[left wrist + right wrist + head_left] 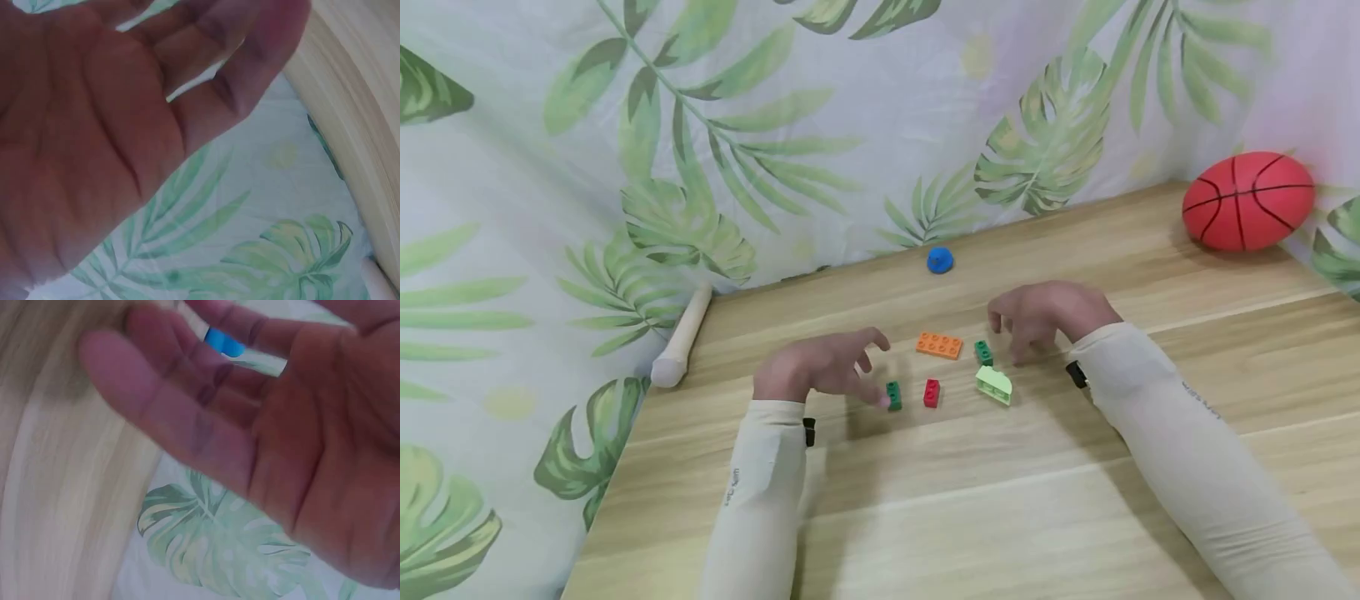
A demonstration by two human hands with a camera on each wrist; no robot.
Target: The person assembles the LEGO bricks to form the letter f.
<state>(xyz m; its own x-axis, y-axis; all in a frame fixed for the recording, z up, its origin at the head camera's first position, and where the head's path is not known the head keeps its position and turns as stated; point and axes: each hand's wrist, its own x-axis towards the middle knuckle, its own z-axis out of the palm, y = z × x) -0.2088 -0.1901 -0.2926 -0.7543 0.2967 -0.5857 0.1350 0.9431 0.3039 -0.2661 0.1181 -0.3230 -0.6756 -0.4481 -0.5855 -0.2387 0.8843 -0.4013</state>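
In the head view my left hand (827, 364) hovers over the table with fingers loosely bent. Its thumb tip is at a dark green toy brick (893, 396); whether they touch, I cannot tell. My right hand (1048, 315) is beside a second green brick (983, 352), fingers bent downward and holding nothing visible. Between the hands lie an orange brick (939, 345) with two rows of studs and a small red brick (932, 393). A pale green curved brick (994, 385) rests on its side. Both wrist views show palms with nothing gripped.
A blue round piece (940, 260) sits near the table's back edge. At the back right is a red basketball (1248, 201). A pale stick-like object (682, 337) lies along the left edge. Behind the wooden table (925, 517) hangs a leaf-patterned cloth (865, 125).
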